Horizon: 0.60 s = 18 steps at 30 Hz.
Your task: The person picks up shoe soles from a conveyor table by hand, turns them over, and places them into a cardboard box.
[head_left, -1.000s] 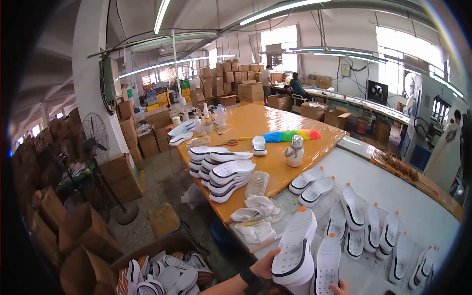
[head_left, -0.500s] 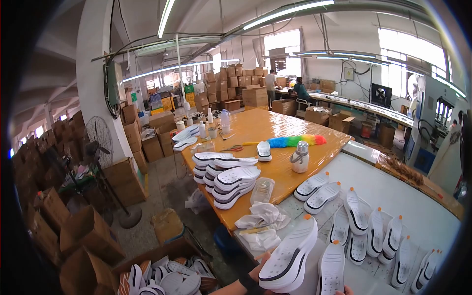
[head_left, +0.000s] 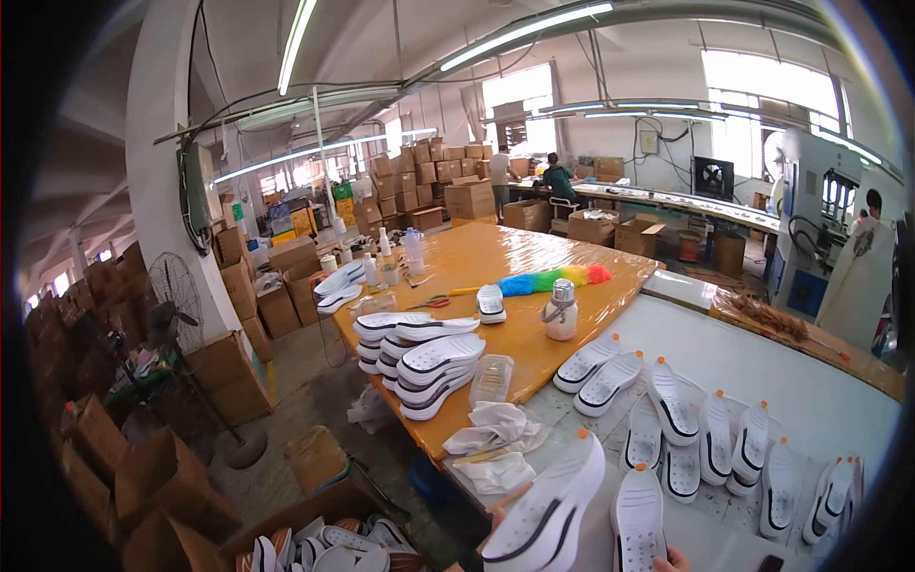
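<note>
At the bottom centre my left hand (head_left: 498,518) grips a white sole (head_left: 545,505) with a black stripe and an orange tip, tilted to show its side; most of the hand is hidden behind it. My right hand (head_left: 673,561) shows only in part at the lower edge, its fingers against a second white sole (head_left: 639,520) that has an orange tip. Several similar soles (head_left: 674,405) lie to the right on the white tabletop (head_left: 724,357). White cloths (head_left: 496,431) are beyond my left hand.
Stacked soles (head_left: 438,357), a clear plastic tray (head_left: 491,379), a bottle (head_left: 560,310) and a rainbow duster (head_left: 553,278) are on the orange table (head_left: 467,250). A box of soles (head_left: 334,500) stands lower left. People (head_left: 558,176) are in the background.
The sole in my left hand has moved left and lower and tipped to show its side. My left wrist has dropped mostly out of view. The whole view has shifted slightly.
</note>
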Each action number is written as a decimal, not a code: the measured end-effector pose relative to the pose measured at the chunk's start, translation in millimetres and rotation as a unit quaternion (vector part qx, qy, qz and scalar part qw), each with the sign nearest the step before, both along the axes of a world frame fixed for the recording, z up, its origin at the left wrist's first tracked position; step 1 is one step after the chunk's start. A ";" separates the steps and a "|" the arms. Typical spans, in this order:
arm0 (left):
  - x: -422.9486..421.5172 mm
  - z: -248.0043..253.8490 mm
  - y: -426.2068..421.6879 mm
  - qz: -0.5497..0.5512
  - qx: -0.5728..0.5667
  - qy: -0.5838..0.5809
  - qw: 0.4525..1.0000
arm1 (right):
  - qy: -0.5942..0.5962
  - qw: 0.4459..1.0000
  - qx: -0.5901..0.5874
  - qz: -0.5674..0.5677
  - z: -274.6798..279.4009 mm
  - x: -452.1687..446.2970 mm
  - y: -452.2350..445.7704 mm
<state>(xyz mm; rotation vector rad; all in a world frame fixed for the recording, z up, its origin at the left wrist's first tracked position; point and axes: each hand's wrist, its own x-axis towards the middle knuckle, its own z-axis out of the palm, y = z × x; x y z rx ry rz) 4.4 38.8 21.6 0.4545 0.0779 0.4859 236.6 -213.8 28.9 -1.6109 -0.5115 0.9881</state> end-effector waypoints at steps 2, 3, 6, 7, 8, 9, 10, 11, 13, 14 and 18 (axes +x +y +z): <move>-0.6 25.8 13.2 -0.003 0.012 -0.008 1.000 | 0.007 1.000 0.006 0.007 -0.7 1.4 -1.6; -3.2 42.7 26.6 0.002 0.022 -0.019 1.000 | 0.010 1.000 0.010 0.009 -1.3 2.8 -2.1; -15.6 90.5 90.1 0.058 0.071 -0.073 0.993 | 0.030 0.999 0.034 0.012 -18.5 9.5 -4.9; -21.1 100.8 123.6 0.104 0.099 -0.079 0.987 | 0.032 0.999 0.040 0.012 -14.9 8.5 -3.6; -24.9 103.1 162.2 0.214 0.118 -0.026 0.969 | 0.035 0.998 0.044 0.010 -6.8 7.1 -3.2; -39.4 62.1 240.7 0.081 0.072 -0.232 0.966 | 0.040 0.998 0.045 0.007 -5.9 4.2 -4.0; -22.4 94.3 244.2 0.325 0.013 -0.153 0.933 | 0.042 0.998 0.047 -0.008 -15.4 1.8 -6.9; -15.0 139.8 218.6 0.293 -0.188 -0.118 0.930 | 0.044 0.998 0.048 -0.025 -29.2 2.0 -10.6; 14.4 134.1 187.9 0.200 -0.129 -0.126 0.963 | 0.013 0.998 0.065 -0.018 -54.6 13.6 -5.8; 26.4 123.0 158.4 0.113 -0.075 -0.140 0.981 | -0.019 0.997 0.080 0.008 -61.8 22.4 0.7; 58.7 -10.4 35.8 -0.140 0.083 0.217 0.963 | 0.131 0.982 0.131 -0.042 -52.4 12.4 -0.6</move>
